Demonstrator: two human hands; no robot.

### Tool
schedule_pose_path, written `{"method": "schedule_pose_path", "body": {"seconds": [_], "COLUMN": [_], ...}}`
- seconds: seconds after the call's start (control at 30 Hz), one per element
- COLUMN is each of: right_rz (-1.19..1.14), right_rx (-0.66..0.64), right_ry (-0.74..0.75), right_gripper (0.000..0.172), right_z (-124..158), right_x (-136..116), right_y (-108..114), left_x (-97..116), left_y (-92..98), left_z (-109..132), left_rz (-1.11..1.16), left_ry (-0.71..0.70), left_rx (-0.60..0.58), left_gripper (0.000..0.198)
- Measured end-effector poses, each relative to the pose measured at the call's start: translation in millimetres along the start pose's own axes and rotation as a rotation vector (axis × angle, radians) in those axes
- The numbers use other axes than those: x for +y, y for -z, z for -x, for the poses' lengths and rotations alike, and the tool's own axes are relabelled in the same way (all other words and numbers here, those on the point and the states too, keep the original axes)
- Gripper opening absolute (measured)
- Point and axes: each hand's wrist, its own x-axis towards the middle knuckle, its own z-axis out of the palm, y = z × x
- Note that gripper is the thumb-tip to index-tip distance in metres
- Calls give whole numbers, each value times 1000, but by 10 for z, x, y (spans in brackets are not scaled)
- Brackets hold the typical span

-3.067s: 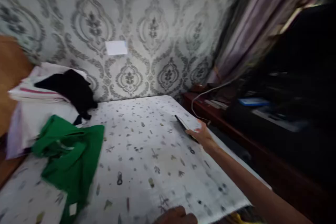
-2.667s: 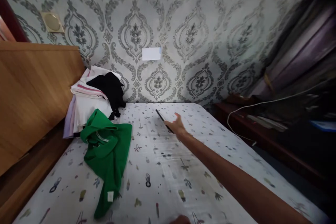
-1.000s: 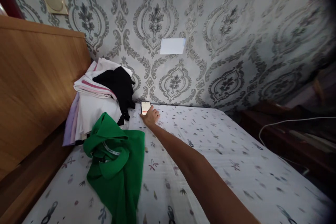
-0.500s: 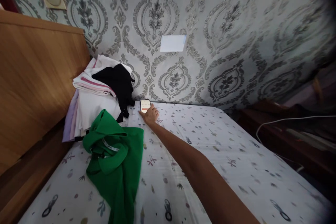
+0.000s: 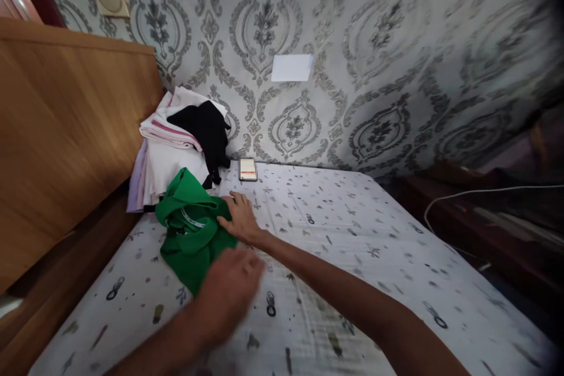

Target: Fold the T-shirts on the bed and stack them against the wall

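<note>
A crumpled green garment [image 5: 187, 229] lies on the patterned bed sheet [image 5: 352, 247] near the headboard. My right hand [image 5: 240, 218] rests at the garment's right edge, fingers lying on the cloth. My left hand [image 5: 229, 294] hovers low over the garment's near corner; it is blurred by motion and its fingers cannot be read. A phone [image 5: 247, 169] with a lit screen lies flat on the sheet by the wall, apart from both hands.
Folded white and pink linens [image 5: 165, 153] with a black cloth [image 5: 207, 132] on top are stacked in the corner. A wooden headboard [image 5: 66, 129] runs along the left. A dark wooden shelf [image 5: 484, 229] with a white cable [image 5: 458, 197] stands on the right.
My right hand let go of the phone by the wall and drew back to the green garment. My left hand came into view over the garment. The view shifted slightly.
</note>
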Motion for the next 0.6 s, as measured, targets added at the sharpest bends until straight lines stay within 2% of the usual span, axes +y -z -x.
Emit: {"method": "schedule_pose_path", "body": {"seconds": [0.07, 0.17, 0.2, 0.27, 0.3, 0.33, 0.43, 0.5, 0.57, 0.6], "right_rz": [-122, -418, -539, -755, -836, -894, -990, -1039, -1062, -1021], "right_rx": [-1, -12, -10, -15, -17, -15, 35, 104, 195, 293], "right_ry": [8, -128, -193, -300, -335, -353, -330, -311, -316, -347], "right_gripper": [60, 73, 66, 33, 17, 11, 15, 15, 20, 22], "right_z": [-34, -244, -327, -464, -507, -530, -507, -451, -368, -307], "right_x": [-146, -400, -479, -606, -643, -657, -522, -270, 85, 284], "right_y": [6, -57, -93, -161, -179, -175, 20, 311, 683, 874], "left_x": [-371, -753, -824, -891, -894, -882, -758, -585, -325, -165], "left_y": [240, 325, 295, 217, 196, 201, 376, 568, 735, 791], "left_z": [122, 371, 449, 569, 603, 618, 560, 454, 315, 240], "left_rz": [-152, -215, -210, -209, -215, -219, -155, -14, 185, 288], "left_ry": [293, 494, 506, 479, 462, 462, 554, 542, 418, 341], "left_rx": [198, 288, 287, 266, 253, 244, 298, 411, 494, 500], "left_gripper": [23, 22, 26, 26, 26, 27, 27, 25, 23, 22]}}
